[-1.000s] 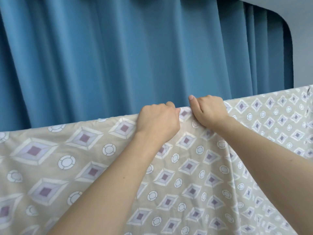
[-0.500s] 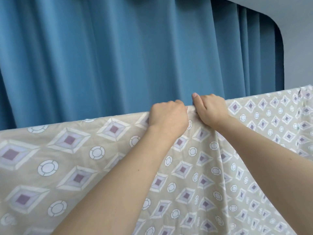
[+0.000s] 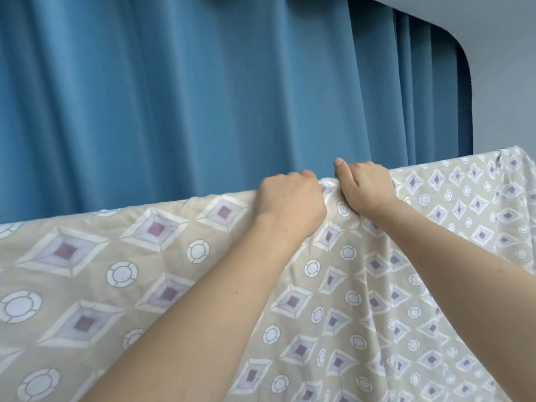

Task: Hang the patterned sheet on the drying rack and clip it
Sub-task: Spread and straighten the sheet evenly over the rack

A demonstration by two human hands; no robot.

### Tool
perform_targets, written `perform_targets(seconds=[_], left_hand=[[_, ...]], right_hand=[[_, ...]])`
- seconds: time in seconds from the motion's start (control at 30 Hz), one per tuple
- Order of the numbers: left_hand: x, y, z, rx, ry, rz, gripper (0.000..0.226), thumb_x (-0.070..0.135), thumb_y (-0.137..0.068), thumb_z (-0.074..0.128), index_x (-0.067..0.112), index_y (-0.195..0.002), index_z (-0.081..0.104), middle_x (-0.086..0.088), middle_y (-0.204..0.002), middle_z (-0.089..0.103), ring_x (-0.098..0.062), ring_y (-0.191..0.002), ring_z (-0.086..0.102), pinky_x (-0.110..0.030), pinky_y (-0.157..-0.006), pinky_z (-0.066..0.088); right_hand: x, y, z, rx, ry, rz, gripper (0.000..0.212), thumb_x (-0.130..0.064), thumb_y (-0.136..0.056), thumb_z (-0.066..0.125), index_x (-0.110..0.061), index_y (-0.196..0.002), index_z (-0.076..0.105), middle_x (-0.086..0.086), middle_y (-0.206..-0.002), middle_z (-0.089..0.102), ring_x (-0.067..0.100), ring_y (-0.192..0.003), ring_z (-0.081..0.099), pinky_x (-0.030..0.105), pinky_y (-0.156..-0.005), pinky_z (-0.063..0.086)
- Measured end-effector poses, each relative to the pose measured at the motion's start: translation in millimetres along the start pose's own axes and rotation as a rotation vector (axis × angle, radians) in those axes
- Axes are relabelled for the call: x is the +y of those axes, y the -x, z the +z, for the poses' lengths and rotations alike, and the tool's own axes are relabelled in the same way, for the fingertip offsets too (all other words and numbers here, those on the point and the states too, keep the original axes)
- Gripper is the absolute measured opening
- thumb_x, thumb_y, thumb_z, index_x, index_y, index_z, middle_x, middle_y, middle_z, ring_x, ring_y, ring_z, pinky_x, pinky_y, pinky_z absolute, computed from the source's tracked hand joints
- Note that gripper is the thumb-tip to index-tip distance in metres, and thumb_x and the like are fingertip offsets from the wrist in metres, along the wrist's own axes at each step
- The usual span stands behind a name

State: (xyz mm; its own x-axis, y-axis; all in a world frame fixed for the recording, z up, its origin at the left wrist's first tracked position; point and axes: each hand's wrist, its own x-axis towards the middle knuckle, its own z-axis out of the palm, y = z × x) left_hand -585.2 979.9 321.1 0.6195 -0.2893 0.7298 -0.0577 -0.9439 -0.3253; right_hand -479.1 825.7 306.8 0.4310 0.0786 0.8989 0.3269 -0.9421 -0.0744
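- The left hand [image 3: 291, 198] is at the top edge of the sheet [image 3: 145, 285]; its fingers are curled over this edge and grip the fabric, with the back of the hand toward the camera.
- The right hand [image 3: 367, 188] is just beside the left one, a little higher. It also grips the top edge, fingers curled behind the fabric and the thumb [image 3: 340, 172] pointing up along the front.
- Between the two hands a small part of the fabric is gathered into folds.
- Both forearms come up from the bottom of the view and lie in front of the sheet.
- The sheet is beige with diamond and circle patterns. It hangs down from a top line that runs from the left side up toward the right, and it fills the lower half of the view. What carries it under the top edge is hidden by the fabric.
- Behind the sheet hangs a blue curtain [image 3: 174, 97] in vertical folds.
- At the upper right a pale grey wall [image 3: 507, 68] is seen beside the curtain.
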Motion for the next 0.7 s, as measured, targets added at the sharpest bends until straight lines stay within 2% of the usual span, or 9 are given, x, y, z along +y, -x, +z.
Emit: perform_targets(seconds=[0.07, 0.13, 0.2, 0.3, 0.47, 0.53, 0.6, 0.67, 0.7], left_hand=[[-0.1, -1.0, 5.8, 0.041, -0.022, 0.024, 0.027, 0.034, -0.105, 0.028, 0.015, -0.1, 0.046, -0.005, -0.099, 0.066, -0.026, -0.078, 0.06, -0.031, -0.055, 0.024], [-1.9, 0.1, 9.7, 0.086, -0.041, 0.034, 0.025, 0.035, -0.105, 0.027, 0.018, -0.093, 0.039, -0.003, -0.093, 0.066, -0.025, -0.067, 0.048, -0.031, -0.048, 0.016], [-1.5, -0.9, 12.6, 0.106, -0.044, 0.039, 0.025, 0.036, -0.105, 0.027, 0.018, -0.091, 0.036, -0.002, -0.091, 0.066, -0.025, -0.065, 0.047, -0.03, -0.046, 0.013], [2.8, -4.6, 16.2, 0.094, -0.053, 0.047, 0.024, 0.035, -0.105, 0.027, 0.017, -0.09, 0.036, -0.003, -0.091, 0.066, -0.026, -0.073, 0.059, -0.03, -0.046, 0.013], [1.5, -7.2, 19.7, 0.105, -0.061, 0.031, 0.027, 0.037, -0.105, 0.026, 0.017, -0.09, 0.037, -0.003, -0.09, 0.066, -0.025, -0.065, 0.046, -0.03, -0.047, 0.016], [-2.2, -8.2, 20.8, 0.097, -0.058, 0.007, 0.027, 0.038, -0.104, 0.027, 0.017, -0.091, 0.037, -0.003, -0.089, 0.065, -0.025, -0.067, 0.045, -0.031, -0.051, 0.021], [-6.6, -9.8, 22.8, 0.08, -0.053, -0.021, 0.025, 0.037, -0.102, 0.031, 0.016, -0.091, 0.037, -0.002, -0.088, 0.063, -0.025, -0.068, 0.046, -0.031, -0.054, 0.024], [-8.2, -12.3, 24.1, 0.05, -0.06, -0.034, 0.02, 0.034, -0.099, 0.036, 0.016, -0.092, 0.038, 0.0, -0.083, 0.057, -0.025, -0.069, 0.046, -0.03, -0.054, 0.023], [-7.3, -13.9, 24.3, 0.027, -0.065, -0.032, 0.017, 0.032, -0.098, 0.039, 0.016, -0.092, 0.038, 0.0, -0.08, 0.053, -0.025, -0.069, 0.047, -0.029, -0.052, 0.022]], right_hand=[[3.8, 1.3, -0.1, 0.004, -0.008, -0.016, 0.072, -0.045, -0.091, 0.008, 0.0, -0.072, 0.061, 0.013, -0.064, 0.059, 0.037, -0.07, 0.053, 0.036, -0.059, 0.031], [13.0, 2.3, 0.2, -0.001, -0.016, -0.013, 0.069, -0.044, -0.091, 0.009, 0.0, -0.065, 0.055, 0.009, -0.057, 0.051, 0.035, -0.064, 0.049, 0.036, -0.057, 0.029], [22.0, 1.9, 0.6, -0.009, -0.026, 0.002, 0.063, -0.043, -0.092, 0.011, -0.004, -0.056, 0.045, 0.004, -0.051, 0.043, 0.033, -0.061, 0.045, 0.036, -0.056, 0.027], [27.0, -0.2, 2.1, -0.017, -0.04, 0.008, 0.057, -0.041, -0.096, 0.015, -0.011, -0.051, 0.033, 0.001, -0.049, 0.038, 0.032, -0.06, 0.043, 0.034, -0.056, 0.024], [36.7, -2.3, 9.9, 0.015, -0.087, -0.035, 0.055, -0.042, -0.095, 0.013, -0.014, -0.052, 0.031, 0.003, -0.052, 0.04, 0.033, -0.061, 0.044, 0.035, -0.058, 0.026], [46.1, 0.9, 13.9, 0.041, -0.17, -0.132, 0.054, -0.044, -0.097, 0.016, -0.013, -0.059, 0.038, 0.004, -0.059, 0.046, 0.032, -0.063, 0.046, 0.038, -0.061, 0.03], [59.1, 7.3, 19.1, 0.03, -0.213, -0.198, 0.049, -0.05, -0.096, 0.024, -0.013, -0.079, 0.052, 0.002, -0.074, 0.052, 0.024, -0.073, 0.047, 0.039, -0.077, 0.037], [73.3, 14.9, 22.8, -0.026, -0.205, -0.233, 0.044, -0.056, -0.093, 0.033, -0.018, -0.103, 0.053, -0.004, -0.089, 0.049, 0.015, -0.087, 0.043, 0.036, -0.095, 0.028], [81.0, 16.3, 23.8, -0.048, -0.182, -0.243, 0.044, -0.057, -0.091, 0.037, -0.02, -0.11, 0.052, -0.005, -0.093, 0.048, 0.014, -0.092, 0.042, 0.036, -0.098, 0.025]])
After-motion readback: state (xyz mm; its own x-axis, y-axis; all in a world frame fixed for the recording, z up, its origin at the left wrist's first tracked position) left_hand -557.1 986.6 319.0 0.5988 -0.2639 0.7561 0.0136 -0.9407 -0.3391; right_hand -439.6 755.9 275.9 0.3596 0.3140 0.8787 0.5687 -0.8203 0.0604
